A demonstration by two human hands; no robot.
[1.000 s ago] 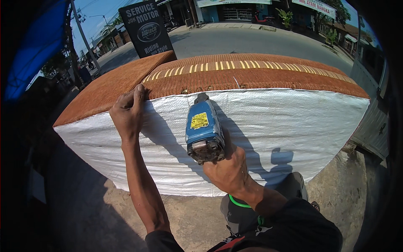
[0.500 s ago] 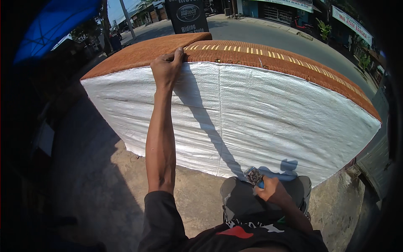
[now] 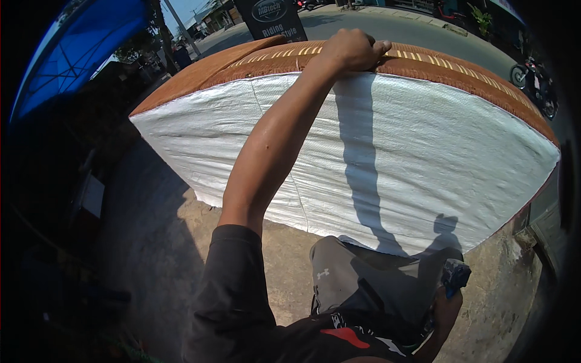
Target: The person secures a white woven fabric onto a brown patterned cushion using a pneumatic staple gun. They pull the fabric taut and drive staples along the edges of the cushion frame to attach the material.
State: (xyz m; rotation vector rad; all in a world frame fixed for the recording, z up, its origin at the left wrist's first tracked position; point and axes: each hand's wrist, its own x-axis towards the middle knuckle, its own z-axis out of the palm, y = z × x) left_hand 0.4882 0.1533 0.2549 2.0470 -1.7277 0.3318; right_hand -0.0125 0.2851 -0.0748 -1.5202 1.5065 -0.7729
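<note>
A large upholstered piece with rust-orange fabric [image 3: 200, 77] and white woven backing [image 3: 436, 139] stands on edge before me. My left hand [image 3: 352, 49] is closed on its upper edge, beside a yellow-and-brown striped band [image 3: 448, 60]. The left forearm crosses the backing, hiding part of it and of the backing's seam. Low at the right, my right hand [image 3: 446, 305] is wrapped round a staple gun [image 3: 455, 276], dark with a blue body, held beside my knee and apart from the piece. Part of that hand is in shadow.
My legs in grey trousers [image 3: 345, 272] are close against the lower backing. Under the piece lies a concrete floor [image 3: 278, 266]. Beyond it are a black sign [image 3: 272, 18], a road [image 3: 345, 27] and a parked motorcycle [image 3: 532, 85]. A blue tarp [image 3: 85, 48] hangs at the upper left.
My left hand has moved right along the upper edge. My right hand has swung right with the staple gun, away from the backing. The view has shifted a little.
</note>
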